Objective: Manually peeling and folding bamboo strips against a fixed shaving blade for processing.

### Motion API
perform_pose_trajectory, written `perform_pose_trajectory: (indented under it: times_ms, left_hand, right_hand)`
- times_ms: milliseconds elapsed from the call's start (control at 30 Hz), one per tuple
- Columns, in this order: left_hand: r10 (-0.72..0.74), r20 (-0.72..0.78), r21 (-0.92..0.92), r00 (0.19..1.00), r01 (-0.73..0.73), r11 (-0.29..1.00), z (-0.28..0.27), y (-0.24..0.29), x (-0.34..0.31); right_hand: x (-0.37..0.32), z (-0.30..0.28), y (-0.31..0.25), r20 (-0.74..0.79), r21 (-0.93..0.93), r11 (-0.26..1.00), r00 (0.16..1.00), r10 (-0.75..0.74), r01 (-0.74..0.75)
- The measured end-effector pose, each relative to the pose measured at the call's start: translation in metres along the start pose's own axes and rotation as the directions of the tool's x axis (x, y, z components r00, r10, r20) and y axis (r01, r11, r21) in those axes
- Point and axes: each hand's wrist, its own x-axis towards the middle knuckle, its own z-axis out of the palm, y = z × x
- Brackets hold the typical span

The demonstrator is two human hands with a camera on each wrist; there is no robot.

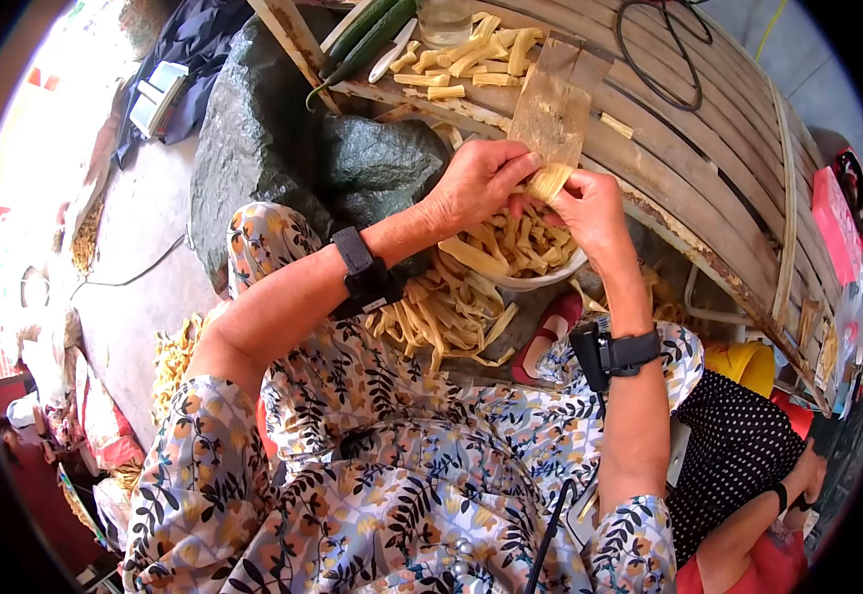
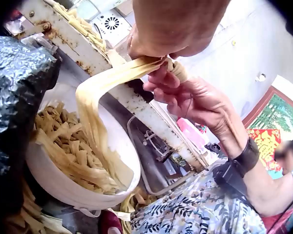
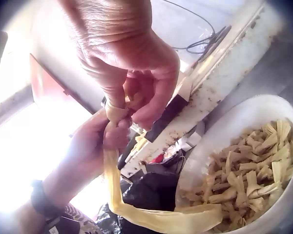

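Both hands meet over a white bucket (image 1: 557, 280), working a long pale yellow tofu skin strip (image 1: 551, 182). My left hand (image 1: 478, 185) pinches it between thumb and fingers. From the other side, my right hand (image 1: 595, 210) grips a folded part that loops around its fingertips in the right wrist view. The strip's loose length (image 2: 92, 100) bends and hangs down into the bucket in the left wrist view. Short knotted pieces (image 3: 256, 180) fill much of the bucket.
A slatted bench (image 1: 709, 168) with a rusty edge holds rolled pieces (image 1: 491, 54), a wooden board (image 1: 553, 104), cucumbers (image 1: 367, 40), a glass jar (image 1: 444, 22) and a black cable (image 1: 664, 59). More strips (image 1: 441, 322) lie below the bucket. Dark plastic (image 1: 253, 148) stands left; another person sits right.
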Motion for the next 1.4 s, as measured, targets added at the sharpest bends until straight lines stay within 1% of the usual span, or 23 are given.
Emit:
perform_pose_trajectory:
  times_ms: [33, 67, 133, 167, 233, 300, 333, 367, 400, 433, 467, 533, 633, 700, 767, 867, 967, 1033, 1067, 1100, 1167, 1267, 1400]
  left_hand:
    - [0.043, -0.021, 0.125, 0.999, -0.04, 0.991, 0.001, 0.002, -0.003]
    - [0.086, -0.033, 0.246, 0.996, -0.075, 0.966, 0.005, 0.001, -0.005]
    - [0.196, -0.057, 0.473, 0.979, -0.146, 0.869, 0.01, -0.005, -0.002]
    - [0.21, -0.036, 0.531, 0.977, -0.159, 0.832, 0.009, -0.007, -0.001]
    - [0.233, 0.01, 0.637, 0.972, -0.186, 0.748, 0.007, -0.013, 0.0]
    - [0.27, -0.082, 0.505, 0.959, -0.194, 0.841, 0.007, -0.014, 0.0]
    - [0.281, -0.131, 0.433, 0.951, -0.2, 0.879, 0.008, -0.016, 0.0]
    - [0.088, -0.147, 0.2, 0.985, -0.057, 0.978, 0.007, -0.011, -0.002]
    - [-0.106, -0.114, -0.043, 0.988, 0.102, 0.994, 0.005, -0.006, -0.003]
    - [-0.284, -0.034, -0.275, 0.958, 0.264, 0.924, 0.006, -0.001, -0.004]
    - [-0.291, -0.005, -0.408, 0.957, 0.264, 0.874, 0.01, 0.004, -0.005]
    - [-0.303, 0.04, -0.438, 0.952, 0.289, 0.851, 0.013, 0.017, -0.008]
    - [-0.244, 0.151, -0.38, 0.958, 0.284, 0.88, 0.009, 0.011, -0.008]
    - [-0.229, 0.175, -0.316, 0.958, 0.274, 0.908, 0.006, 0.01, -0.007]
    - [-0.245, 0.246, -0.363, 0.938, 0.324, 0.874, 0.002, 0.012, -0.01]
    - [-0.254, 0.313, -0.411, 0.915, 0.372, 0.832, -0.003, 0.009, -0.012]
    - [-0.263, 0.324, -0.399, 0.909, 0.383, 0.833, -0.008, 0.007, -0.015]
    - [-0.26, 0.315, -0.395, 0.913, 0.375, 0.839, -0.01, 0.007, -0.014]
    - [-0.253, 0.311, -0.4, 0.916, 0.368, 0.839, -0.01, 0.007, -0.013]
    - [-0.247, 0.309, -0.405, 0.918, 0.362, 0.839, -0.01, 0.007, -0.013]
    - [-0.244, 0.335, -0.379, 0.91, 0.367, 0.85, -0.01, 0.006, -0.011]
    - [-0.233, 0.366, -0.411, 0.901, 0.381, 0.828, -0.013, 0.007, -0.01]
    - [-0.248, 0.406, -0.457, 0.88, 0.43, 0.779, -0.019, 0.011, -0.008]
  right_hand:
    - [0.003, 0.001, 0.006, 0.007, -0.029, 0.999, 1.0, -0.012, 0.013]
    - [0.005, 0.004, 0.009, -0.03, -0.076, 0.995, 0.997, -0.074, 0.072]
    - [-0.004, 0.01, 0.01, -0.105, -0.332, 0.94, 0.987, -0.12, 0.079]
    - [-0.008, 0.013, 0.006, -0.137, -0.453, 0.889, 0.979, -0.152, 0.074]
    - [-0.006, 0.016, 0.02, -0.125, -0.387, 0.891, 0.944, -0.305, 0.236]
    - [-0.006, 0.018, 0.02, -0.115, -0.318, 0.865, 0.89, -0.441, 0.388]
    - [-0.006, 0.017, 0.019, -0.138, -0.208, 0.883, 0.881, -0.452, 0.42]
    - [-0.007, 0.015, 0.015, -0.165, -0.096, 0.887, 0.872, -0.461, 0.451]
    - [-0.007, 0.012, 0.012, -0.193, 0.016, 0.878, 0.863, -0.467, 0.478]
    - [-0.007, 0.008, 0.008, -0.24, 0.147, 0.895, 0.893, -0.381, 0.421]
    - [-0.007, 0.002, 0.004, -0.275, 0.276, 0.891, 0.918, -0.287, 0.361]
    - [-0.006, -0.014, -0.001, -0.306, 0.504, 0.823, 0.946, -0.112, 0.261]
    - [-0.007, -0.027, -0.004, -0.346, 0.592, 0.787, 0.937, 0.054, 0.173]
    - [-0.007, -0.028, -0.004, -0.338, 0.6, 0.785, 0.938, 0.073, 0.155]
    - [-0.009, -0.027, -0.002, -0.327, 0.609, 0.782, 0.941, 0.093, 0.134]
    - [-0.01, -0.03, 0.001, -0.305, 0.587, 0.798, 0.95, 0.059, 0.139]
    - [-0.009, -0.035, 0.0, -0.081, 0.535, 0.844, 0.997, 0.007, 0.037]
    - [-0.01, -0.03, -0.001, 0.033, 0.477, 0.876, 0.998, 0.059, -0.068]
    - [-0.013, -0.022, -0.005, 0.062, 0.431, 0.9, 0.997, 0.044, -0.066]
    - [-0.013, -0.013, -0.004, 0.048, 0.366, 0.925, 0.995, 0.085, -0.097]
    - [-0.014, -0.003, -0.001, 0.017, 0.377, 0.926, 1.0, 0.004, -0.01]
    - [-0.011, -0.001, 0.0, -0.03, 0.51, 0.86, 0.999, -0.013, 0.026]
    - [-0.01, -0.007, 0.001, -0.053, 0.602, 0.798, 0.998, 0.044, -0.003]
